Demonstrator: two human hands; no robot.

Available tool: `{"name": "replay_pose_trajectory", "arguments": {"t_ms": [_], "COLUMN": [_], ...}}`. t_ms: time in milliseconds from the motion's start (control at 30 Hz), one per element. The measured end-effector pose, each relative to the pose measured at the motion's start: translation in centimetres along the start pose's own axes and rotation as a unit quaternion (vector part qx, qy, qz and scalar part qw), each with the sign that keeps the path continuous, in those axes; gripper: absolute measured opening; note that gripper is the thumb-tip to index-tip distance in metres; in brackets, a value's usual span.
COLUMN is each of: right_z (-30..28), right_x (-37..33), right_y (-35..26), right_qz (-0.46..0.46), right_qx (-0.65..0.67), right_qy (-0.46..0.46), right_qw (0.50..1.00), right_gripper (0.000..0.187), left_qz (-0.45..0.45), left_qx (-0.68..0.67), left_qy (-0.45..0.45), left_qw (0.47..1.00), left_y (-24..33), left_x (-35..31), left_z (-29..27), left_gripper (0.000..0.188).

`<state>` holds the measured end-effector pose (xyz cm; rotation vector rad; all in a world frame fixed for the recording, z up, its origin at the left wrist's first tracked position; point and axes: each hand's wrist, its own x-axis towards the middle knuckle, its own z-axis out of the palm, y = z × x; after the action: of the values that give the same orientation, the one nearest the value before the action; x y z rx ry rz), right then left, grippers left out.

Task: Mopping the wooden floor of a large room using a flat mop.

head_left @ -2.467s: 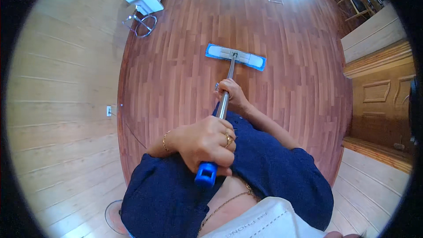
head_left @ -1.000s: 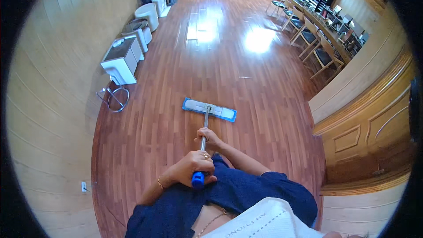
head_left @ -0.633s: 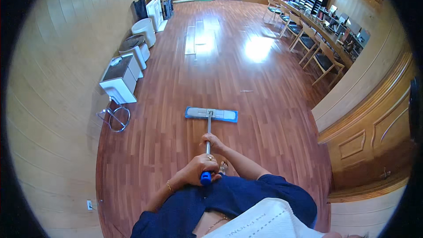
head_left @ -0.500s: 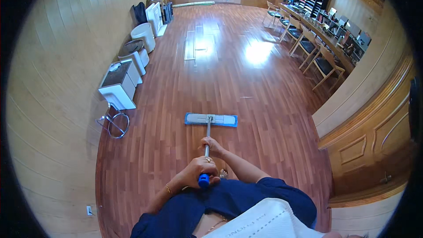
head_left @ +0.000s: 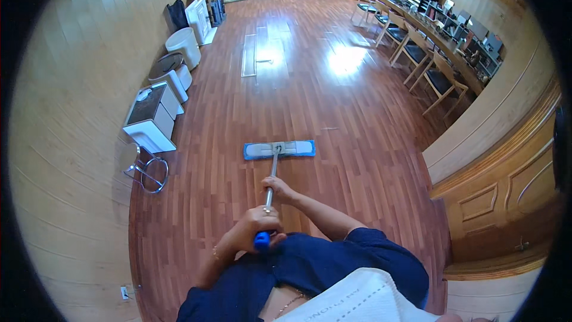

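Note:
A flat mop (head_left: 274,167) runs out ahead of me, its metal pole ending in a blue-capped grip close to my body. My left hand (head_left: 257,226) is wrapped round the pole's upper end, just above the blue cap. Farther down the pole, my right hand (head_left: 279,191) is closed round the bare metal. The wide mop head (head_left: 295,148), grey-white with a blue fringe, lies flat on the reddish wood floor (head_left: 286,107), slightly tilted across it.
Along the left wall stand a chrome-framed stool (head_left: 149,173), a white cabinet with a dark top (head_left: 152,116) and rounded seats (head_left: 183,46). At right, several wooden chairs (head_left: 442,80) line a long desk (head_left: 438,39). A wooden door (head_left: 497,214) is near right.
The mop head has slid forward and slightly left across the floor. Both hands have moved left and a little forward with the pole, still gripping it.

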<state>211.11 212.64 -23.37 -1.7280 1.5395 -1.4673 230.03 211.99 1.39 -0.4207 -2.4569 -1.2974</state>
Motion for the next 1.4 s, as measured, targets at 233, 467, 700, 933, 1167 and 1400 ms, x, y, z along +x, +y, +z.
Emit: {"name": "replay_pose_trajectory", "arguments": {"t_ms": [233, 467, 700, 933, 1167, 1400], "right_z": [1.8, 0.6, -2.6, -6.7, -7.7, -5.7], "right_x": [-0.9, 1.9, 6.5, 13.6, 19.0, 21.6], "right_y": [-12.3, -12.5, -2.8, 12.7, 12.1, 2.6], "right_qz": [0.066, -0.001, 0.001, 0.199, 0.02, 0.1], "right_qx": [-0.012, 0.024, -0.003, 0.215, -0.06, -0.093], "right_qy": [-0.021, -0.019, -0.008, 0.014, 0.018, 0.022], "right_qw": [0.998, 1.0, 1.0, 0.956, 0.998, 0.99], "right_gripper": [0.013, 0.012, 0.015, 0.022, 0.025, 0.023], "left_qz": [0.027, 0.105, 0.046, 0.032, 0.033, 0.089], "left_qx": [-0.051, -0.074, -0.029, -0.008, 0.002, -0.072], "left_qy": [-0.022, 0.012, 0.006, 0.031, 0.02, -0.015], "left_qw": [0.998, 0.992, 0.998, 0.999, 0.999, 0.993], "left_y": [7.9, 4.9, -3.1, -14.8, -17.5, -13.3], "left_x": [0.3, 1.1, 4.6, 10.6, 12.2, 12.6], "left_z": [-5.0, -5.8, -6.3, -8.1, -13.6, -21.0], "left_gripper": [0.016, 0.014, 0.018, 0.017, 0.019, 0.018]}}
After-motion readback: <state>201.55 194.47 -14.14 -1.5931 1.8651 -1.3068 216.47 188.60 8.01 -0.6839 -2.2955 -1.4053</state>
